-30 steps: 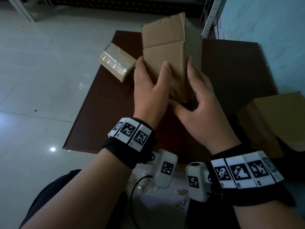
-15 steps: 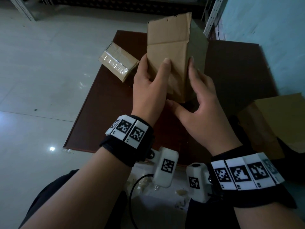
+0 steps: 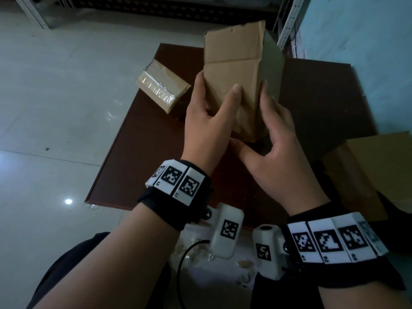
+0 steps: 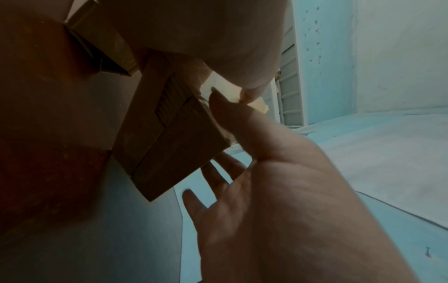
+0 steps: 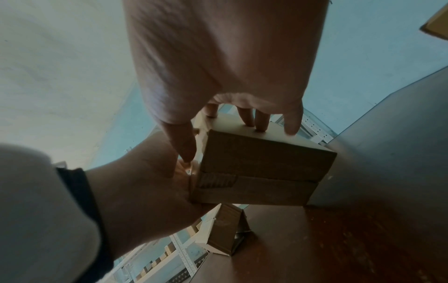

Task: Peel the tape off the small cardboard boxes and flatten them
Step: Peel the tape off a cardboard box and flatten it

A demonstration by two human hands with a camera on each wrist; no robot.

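A plain cardboard box [image 3: 231,81] is held upright above the dark brown table [image 3: 145,163], its top flap standing open. My left hand [image 3: 205,126] grips its left side, thumb across the front face and fingers behind. My right hand [image 3: 274,141] holds the right side, fingers flat on that face and thumb reaching under the lower edge toward my left hand. The left wrist view shows the box's closed bottom [image 4: 169,153] beside my left hand [image 4: 266,191]. In the right wrist view my right hand [image 5: 230,67] spans the box [image 5: 261,166]. A second box [image 3: 162,88], shiny with tape, lies on the table's far left.
A large open cardboard box [image 3: 379,170] stands at the right, beside the table. A light blue wall and a white metal shelf post [image 3: 287,21] are behind. Crumpled tape scraps [image 3: 200,255] lie on the pale tiled floor near my knees.
Both hands and the held box have drifted slightly to the right. The grip of each hand looks the same.
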